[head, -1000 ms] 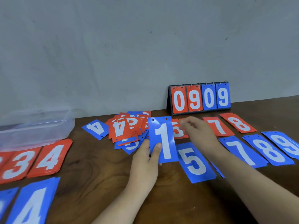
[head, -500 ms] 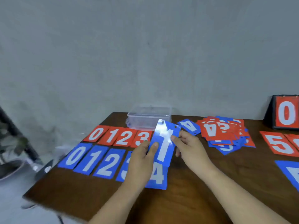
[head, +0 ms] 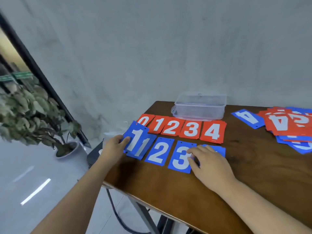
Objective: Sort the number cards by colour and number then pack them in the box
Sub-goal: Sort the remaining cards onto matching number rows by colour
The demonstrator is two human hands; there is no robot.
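Blue 1 card [head: 135, 139], pinched in left hand [head: 113, 147], tilted over blue 1 pile [head: 144, 149] by left edge of table [head: 168, 191]; right hand [head: 211, 164] rests loose-fingered on blue 4 pile [head: 220, 150]. Sorting; next, square it down. Clear box [head: 200, 107]: far edge.

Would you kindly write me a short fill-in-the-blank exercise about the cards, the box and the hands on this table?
1. The left hand holds a blue card printed with the number ___.
2. The red row runs from 0 up to ___.
3. The clear box stands just behind the ___ cards laid out in order.
4. The right hand rests on cards of the ___ row.
Missing words: 1; 4; red; blue.
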